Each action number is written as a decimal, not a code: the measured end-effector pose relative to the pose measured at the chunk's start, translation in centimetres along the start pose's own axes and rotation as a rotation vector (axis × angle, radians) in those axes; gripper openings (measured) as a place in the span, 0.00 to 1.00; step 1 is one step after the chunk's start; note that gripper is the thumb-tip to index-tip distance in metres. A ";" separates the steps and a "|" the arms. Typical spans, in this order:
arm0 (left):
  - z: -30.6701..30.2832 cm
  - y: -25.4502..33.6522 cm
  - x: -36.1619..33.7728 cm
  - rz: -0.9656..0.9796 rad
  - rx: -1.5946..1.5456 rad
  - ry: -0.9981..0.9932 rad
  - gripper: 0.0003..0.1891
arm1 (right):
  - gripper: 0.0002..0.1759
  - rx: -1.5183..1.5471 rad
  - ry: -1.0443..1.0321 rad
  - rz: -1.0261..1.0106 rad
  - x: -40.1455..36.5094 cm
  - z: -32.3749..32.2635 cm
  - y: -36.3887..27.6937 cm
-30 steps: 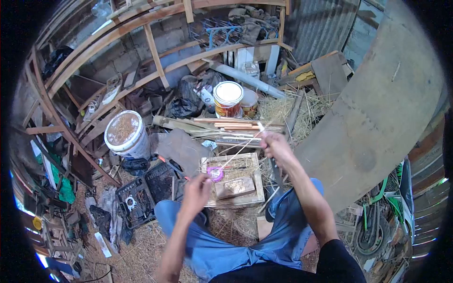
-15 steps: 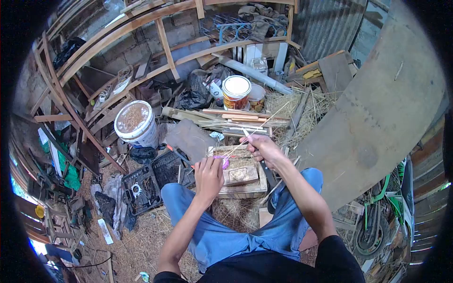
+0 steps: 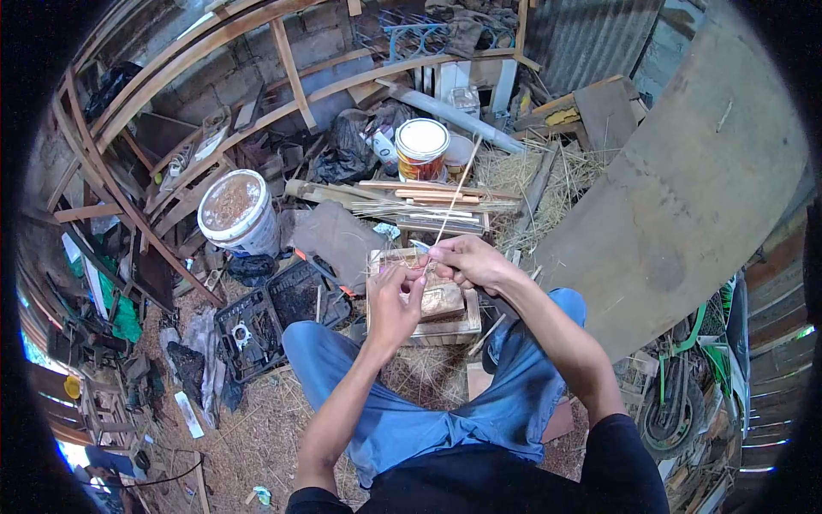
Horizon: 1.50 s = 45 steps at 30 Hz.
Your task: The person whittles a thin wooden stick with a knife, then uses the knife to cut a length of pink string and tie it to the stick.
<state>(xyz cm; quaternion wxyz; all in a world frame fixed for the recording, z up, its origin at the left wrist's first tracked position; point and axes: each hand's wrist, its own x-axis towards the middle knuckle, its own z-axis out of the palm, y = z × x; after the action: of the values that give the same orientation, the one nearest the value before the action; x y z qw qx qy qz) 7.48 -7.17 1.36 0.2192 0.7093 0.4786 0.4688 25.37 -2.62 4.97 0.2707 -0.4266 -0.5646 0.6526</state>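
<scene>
A thin pale strip (image 3: 456, 190) slants up and away from between my hands. My left hand (image 3: 396, 298) pinches its near end above the wooden box. Closed around a small knife (image 3: 420, 246), my right hand (image 3: 473, 264) is just to the right, its blade pointing left close to the strip. Below my hands a wooden block (image 3: 443, 301) lies on the wooden box (image 3: 428, 338). The knife's handle is hidden in my fingers.
Beyond the box lie bundled strips and wood sticks (image 3: 428, 197). A white bucket (image 3: 235, 206) and an open black toolcase (image 3: 244, 334) are at the left, a paint bucket (image 3: 421, 146) behind. A large board (image 3: 668, 206) leans at the right. Straw covers the floor.
My left hand has risen off the box and now pinches the strip near my right hand. The strip points up more steeply. The view has shifted slightly.
</scene>
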 end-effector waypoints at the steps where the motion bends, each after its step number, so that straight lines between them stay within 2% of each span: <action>1: -0.1 0.4 -0.1 0.072 0.136 0.023 0.04 | 0.18 0.064 -0.013 0.039 -0.1 -0.2 0.0; 4: -0.4 1.4 -0.1 0.196 0.351 0.060 0.04 | 0.19 0.110 -0.002 0.069 -0.7 0.1 -0.9; 6: -0.6 1.1 -0.4 0.252 0.437 0.069 0.04 | 0.15 0.022 0.335 0.126 -0.9 0.2 -1.7; 7: -1.1 0.7 -0.7 0.299 0.485 0.057 0.05 | 0.15 0.148 0.363 0.054 -0.2 -1.9 -0.7; 10: -2.3 -0.2 -0.6 0.392 0.585 0.072 0.06 | 0.18 0.307 0.261 0.011 -0.8 -6.2 -0.3; 13: -1.9 -0.8 1.0 0.476 0.477 0.011 0.07 | 0.20 0.263 0.268 -0.070 -1.0 -2.5 -0.2; 16: -1.6 0.4 2.5 0.498 0.460 0.013 0.08 | 0.24 0.328 0.122 -0.072 -0.8 0.2 0.2; 22: -2.7 -1.0 2.9 0.530 0.517 -0.023 0.11 | 0.21 0.315 0.196 -0.171 -1.0 0.0 0.8; 24: -2.9 -1.6 3.4 0.670 0.551 0.001 0.12 | 0.21 0.295 0.229 -0.138 -1.2 0.1 0.7; 27: -3.0 -1.8 3.5 0.705 0.630 -0.003 0.13 | 0.20 0.341 0.279 -0.147 -1.0 0.4 0.9; 31: -3.3 -2.4 3.8 0.726 0.634 -0.015 0.13 | 0.20 0.346 0.344 -0.131 -0.5 0.3 1.4; 33: -4.0 -2.7 3.8 0.702 0.630 0.029 0.13 | 0.19 0.328 0.460 -0.093 -0.5 -0.9 1.5; 36: -5.8 -4.3 3.3 0.625 0.649 0.018 0.12 | 0.19 0.373 0.497 -0.149 -1.2 -3.7 1.7; 37: -5.8 -4.5 3.2 0.647 0.631 0.035 0.11 | 0.16 0.403 0.512 -0.131 -1.1 -4.0 1.9; 41: -5.9 -5.0 3.1 0.619 0.660 0.017 0.10 | 0.16 0.446 0.470 -0.138 -1.1 -4.8 2.4; 44: -6.9 -5.9 3.3 0.611 0.647 0.050 0.10 | 0.17 0.407 0.562 -0.151 -1.7 -8.0 2.8; 45: -7.7 -6.5 3.2 0.575 0.655 0.073 0.10 | 0.18 0.401 0.685 -0.204 -1.9 -10.3 3.6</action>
<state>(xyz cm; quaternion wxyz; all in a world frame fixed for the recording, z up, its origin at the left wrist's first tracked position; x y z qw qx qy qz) -2.01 -2.50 1.49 -0.1739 0.8287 0.3925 0.3592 35.67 0.20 2.04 0.5844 -0.4998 -0.3427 0.5397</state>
